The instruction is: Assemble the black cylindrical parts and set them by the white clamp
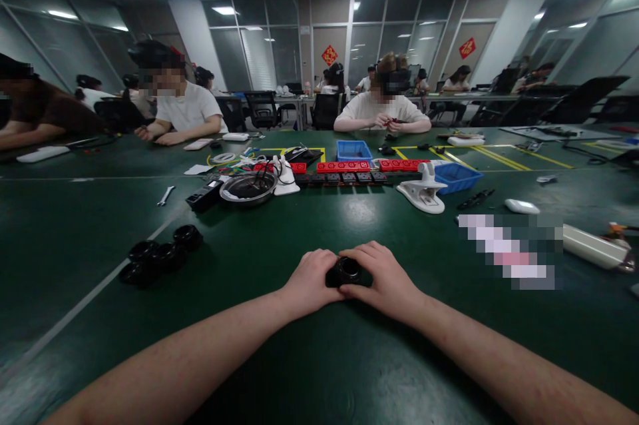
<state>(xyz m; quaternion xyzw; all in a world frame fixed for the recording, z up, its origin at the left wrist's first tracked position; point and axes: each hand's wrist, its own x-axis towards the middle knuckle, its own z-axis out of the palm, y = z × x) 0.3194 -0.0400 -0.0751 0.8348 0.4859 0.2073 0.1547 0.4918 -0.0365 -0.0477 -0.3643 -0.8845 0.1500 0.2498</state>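
Green table (309,365) | black hollow part (341,274) | clasped between both hands (313,280)

The left hand (315,280) and right hand (382,275) flanked a ring (340,272) at the near middle of the tabletop (269,238); a cluster of rings (166,255) lay to their left, with a wrench (166,196) beyond it. Farther off, a row of sockets (344,166) ran across the middle, a bowl (248,202) at its near left and a clip stand (424,198) at its near right. One bin (353,154) sat behind the sockets, a second bin (459,180) behind and right of the clip stand.
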